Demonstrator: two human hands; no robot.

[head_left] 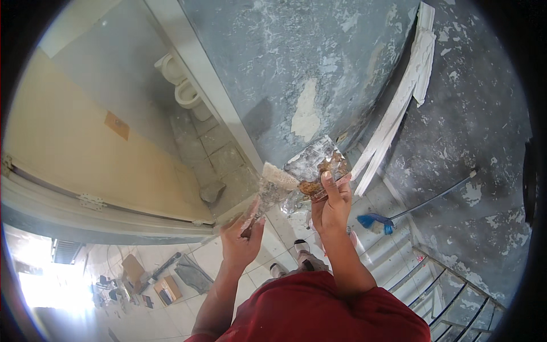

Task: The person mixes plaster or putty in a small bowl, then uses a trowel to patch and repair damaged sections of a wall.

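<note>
My left hand [243,236] is closed on a flat, whitish-grey piece [278,181] with a pale, rough upper end. Its exact kind does not show; it could be a worn wide brush. In my right hand [333,208] is a thin, squarish grey sheet [312,159], smeared white and stained rusty brown, pinched with the thumb on top. The two things meet or overlap in front of me, near the wall corner. Below them hangs or lies something crumpled and shiny [293,202], partly hidden by my right hand.
Ahead rises a blue-grey wall [256,51] with peeling paint. White strips [399,102] lean in the corner. A blue broom [376,221] stands at right, above a metal railing [456,285]. At left are a door [97,137], a toilet [187,94] and an open cardboard box [168,289].
</note>
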